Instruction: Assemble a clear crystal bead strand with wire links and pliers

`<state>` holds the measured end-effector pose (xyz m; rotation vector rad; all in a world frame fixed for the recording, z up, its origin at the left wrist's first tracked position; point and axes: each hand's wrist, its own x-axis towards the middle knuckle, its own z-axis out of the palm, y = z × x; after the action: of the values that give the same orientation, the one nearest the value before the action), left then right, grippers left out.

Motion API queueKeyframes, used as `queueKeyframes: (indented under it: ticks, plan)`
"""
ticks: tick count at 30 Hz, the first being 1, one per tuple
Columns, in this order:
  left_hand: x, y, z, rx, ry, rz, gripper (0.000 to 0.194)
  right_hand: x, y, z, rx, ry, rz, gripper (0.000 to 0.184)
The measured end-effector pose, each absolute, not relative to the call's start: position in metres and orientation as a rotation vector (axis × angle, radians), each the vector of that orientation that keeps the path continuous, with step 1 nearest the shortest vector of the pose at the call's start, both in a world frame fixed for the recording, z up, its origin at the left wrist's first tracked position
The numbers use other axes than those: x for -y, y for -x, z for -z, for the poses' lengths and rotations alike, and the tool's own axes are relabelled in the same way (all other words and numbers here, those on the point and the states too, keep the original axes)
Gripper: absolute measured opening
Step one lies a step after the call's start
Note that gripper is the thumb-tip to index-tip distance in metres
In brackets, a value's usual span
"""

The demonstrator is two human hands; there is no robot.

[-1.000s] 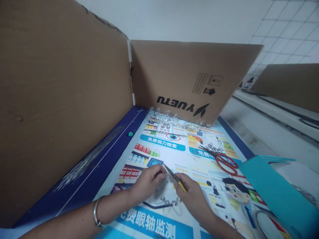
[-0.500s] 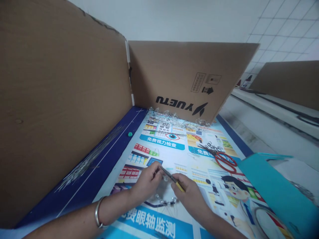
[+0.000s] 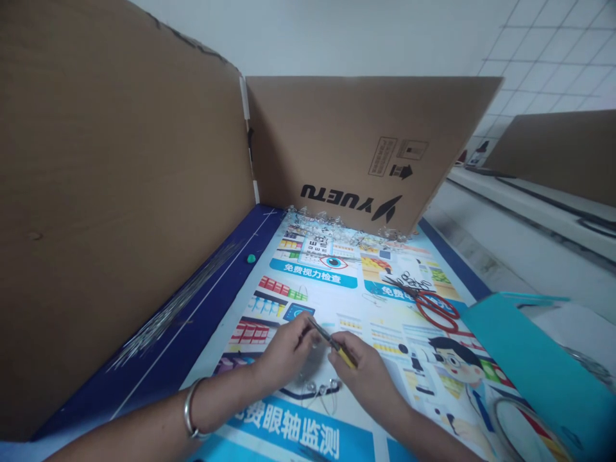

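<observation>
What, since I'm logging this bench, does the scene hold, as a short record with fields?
Left hand: fingers pinched at the tool's tip; any small item there can't be made out
Right hand: grips tool, yellow-handled
Between hands: clear beads
Far right: scissors, red-handled
Far left: thin strands
Back: cardboard

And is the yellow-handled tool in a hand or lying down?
In a hand: the right hand has its fingers around the yellow-handled tool, whose dark end points toward the left hand.
</observation>
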<state>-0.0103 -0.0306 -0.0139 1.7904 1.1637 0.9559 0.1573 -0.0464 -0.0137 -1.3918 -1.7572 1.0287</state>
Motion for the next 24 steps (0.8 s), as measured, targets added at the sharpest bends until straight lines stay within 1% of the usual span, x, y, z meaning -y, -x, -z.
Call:
queueKeyframes:
  ticks: [6, 14, 24]
  plan:
    - [0.030, 0.012, 0.019, -1.206, -1.845, -0.985, 0.012, 0.046, -0.159, 0.015, 1.790, 1.420, -1.061, 0.013]
    - [0.028, 0.010, 0.025, -1.271, -1.945, -0.989, 0.016, 0.045, -0.158, 0.017, 1.831, 1.385, -1.021, 0.013]
    - [0.026, 0.013, 0.021, -1.073, -1.871, -1.023, 0.013, 0.044, -0.159, 0.020, 1.812, 1.393, -1.048, 0.012]
